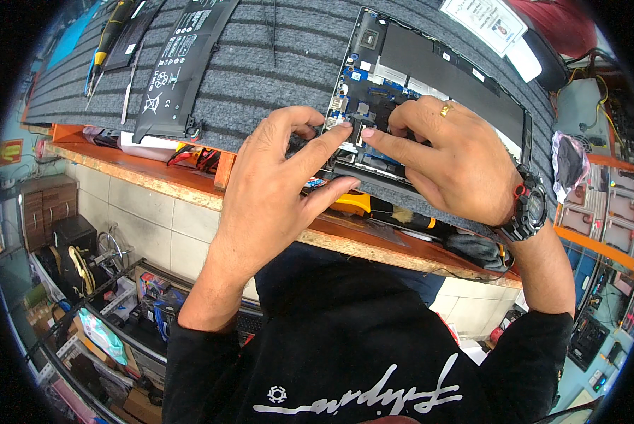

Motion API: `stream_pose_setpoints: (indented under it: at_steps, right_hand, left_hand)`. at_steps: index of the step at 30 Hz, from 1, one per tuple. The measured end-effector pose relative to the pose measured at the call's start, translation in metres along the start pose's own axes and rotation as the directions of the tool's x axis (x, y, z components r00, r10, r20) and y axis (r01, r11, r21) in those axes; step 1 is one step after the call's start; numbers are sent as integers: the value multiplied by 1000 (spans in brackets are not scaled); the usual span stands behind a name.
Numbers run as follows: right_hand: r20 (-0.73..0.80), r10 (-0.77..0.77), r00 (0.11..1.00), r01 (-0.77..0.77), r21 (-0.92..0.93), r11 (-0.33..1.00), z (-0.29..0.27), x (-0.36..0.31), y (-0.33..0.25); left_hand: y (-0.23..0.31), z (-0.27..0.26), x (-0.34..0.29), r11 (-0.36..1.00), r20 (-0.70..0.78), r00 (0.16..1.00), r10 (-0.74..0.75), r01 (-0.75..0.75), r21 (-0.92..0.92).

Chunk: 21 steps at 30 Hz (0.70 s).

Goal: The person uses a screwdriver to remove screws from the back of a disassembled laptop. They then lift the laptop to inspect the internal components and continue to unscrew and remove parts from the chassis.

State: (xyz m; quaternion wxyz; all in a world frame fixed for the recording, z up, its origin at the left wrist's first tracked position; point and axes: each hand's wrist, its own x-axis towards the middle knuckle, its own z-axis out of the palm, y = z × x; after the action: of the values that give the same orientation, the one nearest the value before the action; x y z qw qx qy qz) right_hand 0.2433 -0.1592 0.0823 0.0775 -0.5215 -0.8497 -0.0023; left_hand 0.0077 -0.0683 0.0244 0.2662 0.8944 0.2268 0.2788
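Note:
An opened laptop (430, 67) lies bottom-up on a grey ribbed mat (260, 71), its blue circuit board (363, 88) exposed. My left hand (274, 184) rests at the laptop's near left corner, index finger stretched onto the board, thumb under the edge. My right hand (447, 159), with a gold ring and a black wristwatch (529, 208), presses its index finger on the board next to the left fingertip. The two fingertips nearly touch. What lies under them is hidden.
A flat black battery pack (175, 63) lies on the mat to the left, with a yellow-handled screwdriver (108, 35) beyond it. Tools sit on the orange wooden shelf (154, 173) under the mat. Boxes and clutter fill the floor at lower left; shelves stand at right.

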Motion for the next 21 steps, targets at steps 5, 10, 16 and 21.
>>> stream_pose_setpoints:
  at_steps: [5, 10, 16, 21]
  right_hand:
    - [16, -18, 1000, 18, 4, 1000, 0, 3, 1]
    - [37, -46, 998, 47, -8, 999, -2, 10, 2]
    - [-17, -57, 998, 58, 40, 998, 0, 14, 2]
    - [9, -34, 999, 33, 74, 997, -4, 12, 4]
  left_hand:
    - [-1, 0, 0, 1000, 1, 1000, 4, -4, -9]
    - [-1, 1, 0, 1000, 4, 1000, 6, -6, -3]
    - [-1, -1, 0, 1000, 4, 1000, 0, 0, -4]
    - [0, -2, 3, 992, 25, 996, 89, -91, 88]
